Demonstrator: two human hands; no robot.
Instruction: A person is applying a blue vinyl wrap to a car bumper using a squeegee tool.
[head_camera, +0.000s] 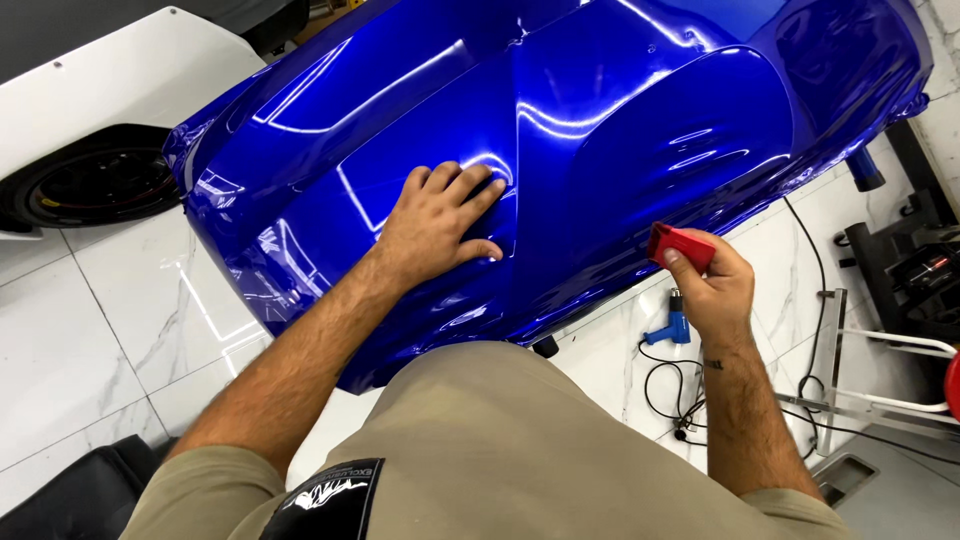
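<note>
Two hands are seen from above over a large glossy blue car body panel (600, 130), which fills the upper middle of the view. The floor (110, 330) is made of white marble-like tiles with grey veins, and lamp reflections are shown on it and on the blue surface. What carries the panel cannot be made out; only a dark foot (545, 347) is seen under its near edge.

The left hand (435, 225) is laid flat on the panel near its near edge, with the fingers spread and pressed on the blue surface. The right hand (715, 285) is held off the panel, just beside its near right edge, and is closed on a small red squeegee (680, 247), which is pinched between thumb and fingers. The squeegee is not touching the panel.

On the floor below the right hand a blue heat gun (672, 325) is lying, and a black cable (665, 385) is coiled near it. At the right edge a metal stand (835, 370) with white tubes is placed, and dark equipment (915, 265) is seen behind it. At the upper left a white car fender (110, 90) with a black wheel (95, 188) is standing, well apart from the hands.

The lower part of the view is covered by the person's khaki shirt (500, 450), so the floor under it is hidden. The far side of the panel is cut off by the upper edge. A dark object (70, 495) in the lower left corner cannot be identified.
</note>
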